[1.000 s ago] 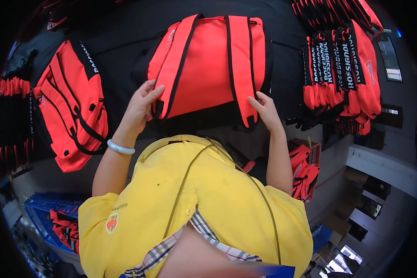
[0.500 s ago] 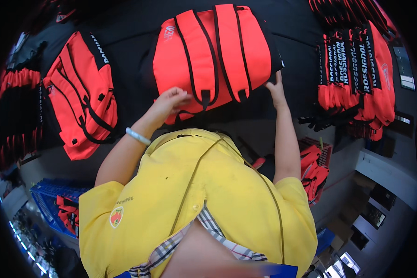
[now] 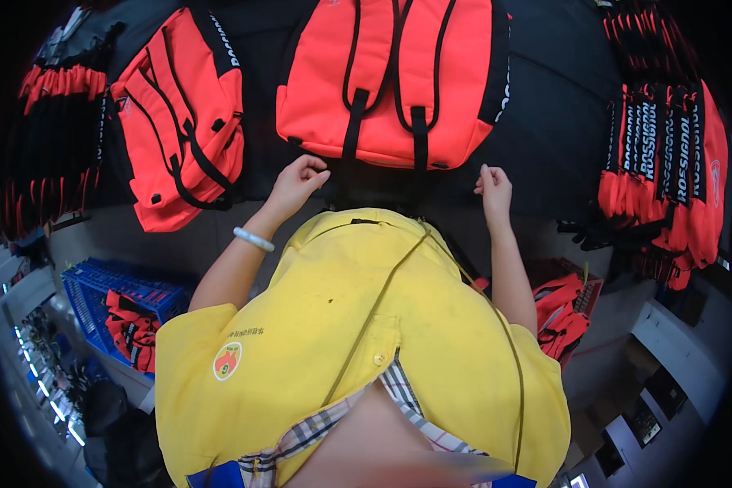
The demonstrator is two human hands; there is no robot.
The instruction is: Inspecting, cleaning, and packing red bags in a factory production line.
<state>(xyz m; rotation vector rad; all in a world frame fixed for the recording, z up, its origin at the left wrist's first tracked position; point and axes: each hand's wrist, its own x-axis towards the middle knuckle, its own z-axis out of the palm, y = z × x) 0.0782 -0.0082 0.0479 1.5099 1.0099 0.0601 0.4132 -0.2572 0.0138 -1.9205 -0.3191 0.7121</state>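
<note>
A red backpack [image 3: 317, 98] with black side panels lies on the black-covered table in front of me, shoulder straps up and its upper part cut off by the view's edge. Two black webbing straps [image 3: 418, 138] run down over its near edge. Just below its near left corner is my left hand [image 3: 299, 184], its fingers curled toward the thumb with nothing visible in them. My right hand [image 3: 494, 193] hovers below the near right corner, apart from the bag, fingers bent in and likewise showing nothing held.
Another red backpack [image 3: 179, 122] lies tilted at left. Folded red-and-black bags stand in a row [image 3: 49, 154] at far left and in a stack [image 3: 667, 163] at right. Below the table are a blue crate [image 3: 98, 281] and a red crate [image 3: 590, 301] holding red bags.
The middle backpack has turned more level and sits farther up the view. My right hand has come off its right side, and my left hand has drawn back from the straps. The whole view has shifted.
</note>
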